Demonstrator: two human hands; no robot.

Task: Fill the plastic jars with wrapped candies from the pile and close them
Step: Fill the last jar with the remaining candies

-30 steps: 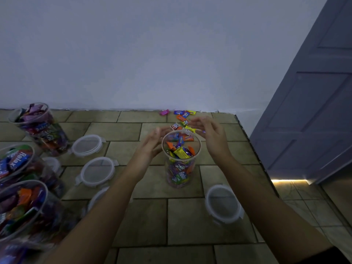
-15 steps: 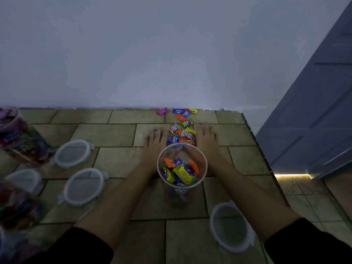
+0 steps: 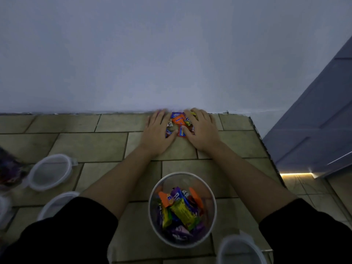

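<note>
Tiled floor (image 3: 85,143) is being viewed from the head camera, meeting a pale wall (image 3: 171,54) at its far edge, with a grey door (image 3: 314,121) standing at the right. At the foot of that wall the small pile of wrapped candies (image 3: 180,121) is being hemmed in from both sides. The left hand (image 3: 158,130) and the right hand (image 3: 202,130) are being laid flat over it, fingers nearly straight and spread, thumbs pointing inward, nothing being lifted yet. Judging by this placing, the candies are being gathered for a scoop, with the wall serving as a backstop.

Nearer the person, between the forearms, the open plastic jar (image 3: 182,173) is being kept upright and lidless, presumably so that a handful can be dropped straight in. It is holding mixed orange, yellow and purple wrappers to somewhat below its rim. A clip-on lid (image 3: 240,250) is being left just beside it at the lower right, probably for closing. Two further lids (image 3: 50,171) (image 3: 57,203) are lying at the left, near a blurred jar (image 3: 9,172) apparently already holding candies.
</note>
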